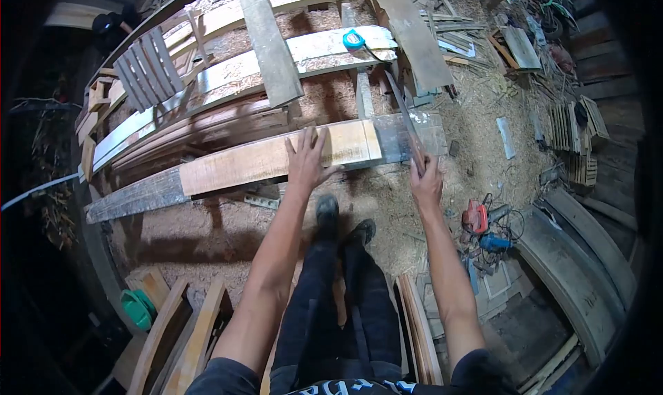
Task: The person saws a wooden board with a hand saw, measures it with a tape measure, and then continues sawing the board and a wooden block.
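A pale wooden board (255,161) lies lengthwise on a longer grey, weathered plank (138,196). A thin line crosses the board near its right end. My left hand (306,157) rests flat on the board, fingers spread and thumb toward the near edge. My right hand (427,181) is closed around the near end of a long, narrow, dark tool that looks like a handsaw (404,115), seen almost edge-on. Its blade points away from me, over the grey plank's right end and to the right of the board. The handle is mostly hidden in my fist.
Beyond the board, a blue tape measure (353,40) sits on a white-topped beam (311,46). Grey planks (269,46) lie across the beams. Red (475,217) and blue (494,242) power tools with cords are on the sawdust-covered floor, right. Timber flanks my legs.
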Tool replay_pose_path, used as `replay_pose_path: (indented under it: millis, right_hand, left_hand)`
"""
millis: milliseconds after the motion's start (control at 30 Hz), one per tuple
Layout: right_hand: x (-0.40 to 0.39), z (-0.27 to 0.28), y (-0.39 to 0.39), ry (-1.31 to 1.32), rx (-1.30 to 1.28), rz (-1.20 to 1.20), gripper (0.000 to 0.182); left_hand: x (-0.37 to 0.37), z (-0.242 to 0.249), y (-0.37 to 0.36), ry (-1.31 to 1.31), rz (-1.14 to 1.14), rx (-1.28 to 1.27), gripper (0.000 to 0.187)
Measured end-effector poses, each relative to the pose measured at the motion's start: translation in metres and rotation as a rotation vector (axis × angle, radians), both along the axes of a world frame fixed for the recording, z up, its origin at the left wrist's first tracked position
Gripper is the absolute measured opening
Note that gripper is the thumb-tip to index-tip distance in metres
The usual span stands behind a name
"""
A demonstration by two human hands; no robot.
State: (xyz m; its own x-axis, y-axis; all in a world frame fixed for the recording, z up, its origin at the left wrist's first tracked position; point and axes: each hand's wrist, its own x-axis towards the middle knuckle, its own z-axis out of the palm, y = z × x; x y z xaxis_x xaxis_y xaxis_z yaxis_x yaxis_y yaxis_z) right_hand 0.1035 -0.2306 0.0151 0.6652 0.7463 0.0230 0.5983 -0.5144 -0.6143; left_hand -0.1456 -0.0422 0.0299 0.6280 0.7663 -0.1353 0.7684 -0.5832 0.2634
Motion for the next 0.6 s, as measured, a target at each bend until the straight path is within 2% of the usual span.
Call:
replay_pose_path:
  millis: [133, 233, 333, 433, 533, 567, 600]
  right_hand:
    - [-0.046, 0.041, -0.009, 0.283, 0.004, -0.156, 0.039]
    - [-0.095, 0.054, -0.01, 0.445, 0.132, -0.168, 0.039]
    - [-0.132, 0.034, -0.013, 0.435, 0.22, -0.146, 0.039]
    - [-0.15, 0.036, -0.018, 0.457, 0.178, -0.124, 0.04]
    - [-0.152, 0.039, -0.013, 0.425, 0.146, -0.086, 0.04]
    - [-0.152, 0.042, -0.011, 0.441, 0.148, -0.075, 0.041]
    - [-0.151, 0.043, -0.01, 0.459, 0.147, -0.064, 0.041]
  left_hand:
    - [-0.028, -0.011, 0.027, 0.007, 0.1, 0.049, 0.105]
    - [-0.038, -0.018, 0.038, -0.062, 0.049, 0.047, 0.104]
    - [-0.043, -0.015, 0.037, -0.049, -0.014, 0.043, 0.103]
    - [-0.039, -0.006, 0.034, -0.004, -0.049, -0.015, 0.1]
    - [-0.016, -0.002, 0.031, -0.053, 0.118, -0.07, 0.088]
    - [-0.003, -0.016, 0.029, -0.215, 0.263, -0.014, 0.068]
    - [0.01, -0.021, 0.027, -0.229, 0.385, 0.003, 0.063]
